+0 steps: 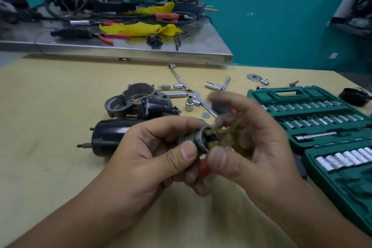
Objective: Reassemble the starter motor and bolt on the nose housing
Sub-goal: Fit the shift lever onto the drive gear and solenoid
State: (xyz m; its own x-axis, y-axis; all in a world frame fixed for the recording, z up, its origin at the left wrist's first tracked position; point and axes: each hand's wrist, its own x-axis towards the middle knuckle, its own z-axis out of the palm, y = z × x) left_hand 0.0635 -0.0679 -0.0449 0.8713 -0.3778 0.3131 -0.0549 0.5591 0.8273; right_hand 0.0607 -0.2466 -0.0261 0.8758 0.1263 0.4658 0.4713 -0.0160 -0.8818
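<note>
Greasy metal sits between your two hands at the centre of the frame: a small cylindrical drive part (203, 140), its long axis running left to right, its open ringed end facing right and smeared with yellowish grease. Your left hand (153, 147) is closed round its body, thumb pressed against the rim. Your right hand (247, 143) pinches the greased end between thumb and curled fingers; its upper fingers are blurred. Something red (203, 169) shows just below the thumbs. Behind the left hand, the black motor body (108, 137) lies on the yellow counter (50, 117), long axis left-right, studs pointing left. Just beyond it rests the grey nose housing (138, 97), with loose sockets (189, 105) nearby. A green socket case (322, 119) lies open at right.
</note>
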